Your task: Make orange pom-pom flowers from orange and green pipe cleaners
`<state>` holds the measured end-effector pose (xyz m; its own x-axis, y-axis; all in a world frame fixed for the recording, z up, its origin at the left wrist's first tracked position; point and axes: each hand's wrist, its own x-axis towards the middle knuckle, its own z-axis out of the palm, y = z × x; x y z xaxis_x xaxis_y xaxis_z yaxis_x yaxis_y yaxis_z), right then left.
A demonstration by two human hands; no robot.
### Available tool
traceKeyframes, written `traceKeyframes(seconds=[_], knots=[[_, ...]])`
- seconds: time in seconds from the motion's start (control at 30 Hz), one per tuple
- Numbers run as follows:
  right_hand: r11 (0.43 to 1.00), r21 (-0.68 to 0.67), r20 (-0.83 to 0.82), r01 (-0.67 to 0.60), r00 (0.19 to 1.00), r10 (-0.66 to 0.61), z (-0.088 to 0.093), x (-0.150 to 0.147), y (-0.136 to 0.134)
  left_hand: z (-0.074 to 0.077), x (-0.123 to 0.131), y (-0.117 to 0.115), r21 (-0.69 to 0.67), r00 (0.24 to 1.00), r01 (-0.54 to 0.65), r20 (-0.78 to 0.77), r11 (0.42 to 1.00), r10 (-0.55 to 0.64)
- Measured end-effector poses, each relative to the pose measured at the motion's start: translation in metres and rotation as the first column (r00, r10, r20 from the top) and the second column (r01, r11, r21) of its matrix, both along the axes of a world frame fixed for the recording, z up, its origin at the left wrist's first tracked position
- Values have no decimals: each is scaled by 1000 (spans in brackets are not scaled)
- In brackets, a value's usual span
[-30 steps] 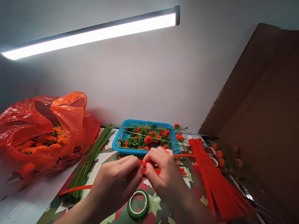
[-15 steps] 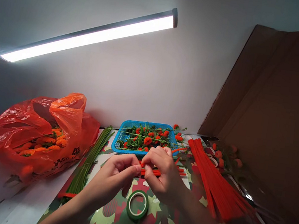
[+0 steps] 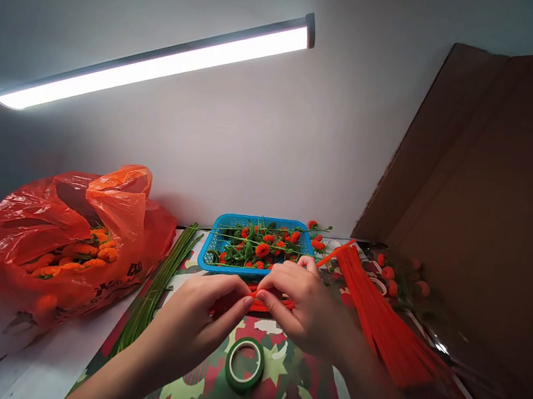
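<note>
My left hand and my right hand meet above the table, both pinched on a red pipe cleaner between them. Its far end sticks up and to the right past my right hand. A roll of green tape lies on the patterned cloth just below my hands. Behind them stands a blue basket full of small red and green pipe-cleaner flowers.
A bundle of red pipe cleaners lies to the right, a bundle of green ones to the left. An orange plastic bag with orange flowers sits far left. A cardboard sheet leans at right. A lamp bar hangs overhead.
My hands have shifted slightly right and closer together on the red pipe cleaner, and its free end now points up to the right.
</note>
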<state>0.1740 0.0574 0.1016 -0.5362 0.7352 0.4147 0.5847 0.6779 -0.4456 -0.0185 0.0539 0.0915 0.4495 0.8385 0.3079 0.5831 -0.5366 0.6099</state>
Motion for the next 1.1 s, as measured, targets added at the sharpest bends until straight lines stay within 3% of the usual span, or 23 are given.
traceKeyframes(seconds=[0.13, 0.27, 0.37, 0.47, 0.57, 0.63, 0.7, 0.73, 0.8, 0.83, 0.87, 0.9, 0.97, 1.03, 1.07, 1.1], knots=[[1000, -9, 16, -8, 1000, 8, 3, 10, 2, 1, -4, 1, 134, 999, 25, -51, 991, -18], [979, -197, 113, 59, 993, -37, 20, 41, 0, -1, -8, 7, 195, 987, 38, -164, 980, -6], [896, -340, 239, 286, 948, -212, 30, 78, 0, -8, -13, 19, 105, 943, 65, -331, 992, -27], [817, -334, 326, 470, 871, -368, 30, 116, 4, -18, -19, 33, -17, 907, 33, -420, 999, -37], [733, -307, 377, 606, 785, -491, 24, 136, 12, -28, -19, 42, -125, 909, 20, -411, 992, -70], [702, -219, 378, 677, 723, -578, 18, 128, 17, -35, -12, 42, -159, 935, 39, -343, 986, -93], [738, -90, 361, 669, 712, -602, 13, 103, 18, -42, -2, 39, -211, 965, 64, -236, 975, -115], [803, -86, 337, 590, 775, -534, 9, 85, 18, -47, 3, 37, -242, 978, 71, -174, 968, -115], [928, -188, 320, 321, 914, -251, 2, 48, 15, -56, 11, 35, -289, 997, 61, -21, 955, -70], [945, -246, 352, 215, 928, -119, -2, 31, 15, -61, 13, 35, -331, 997, 65, 71, 941, -44], [946, -265, 409, 188, 910, -66, -5, 18, 15, -66, 14, 37, -394, 984, 87, 176, 915, -18], [943, -266, 481, 199, 876, -49, -8, 8, 15, -70, 13, 41, -476, 961, 123, 277, 871, 16], [929, -290, 570, 230, 821, -26, -11, 1, 17, -80, 8, 52, -657, 891, 212, 435, 723, 133], [933, -279, 535, 229, 844, -48, -11, 5, 18, -91, 3, 64, -698, 807, 338, 560, 632, 187], [938, -261, 504, 228, 861, -69, -10, 9, 17, -97, 1, 70, -689, 805, 333, 563, 644, 186], [942, -245, 474, 227, 876, -88, -8, 12, 17, -103, 0, 74, -662, 843, 268, 513, 700, 163]])
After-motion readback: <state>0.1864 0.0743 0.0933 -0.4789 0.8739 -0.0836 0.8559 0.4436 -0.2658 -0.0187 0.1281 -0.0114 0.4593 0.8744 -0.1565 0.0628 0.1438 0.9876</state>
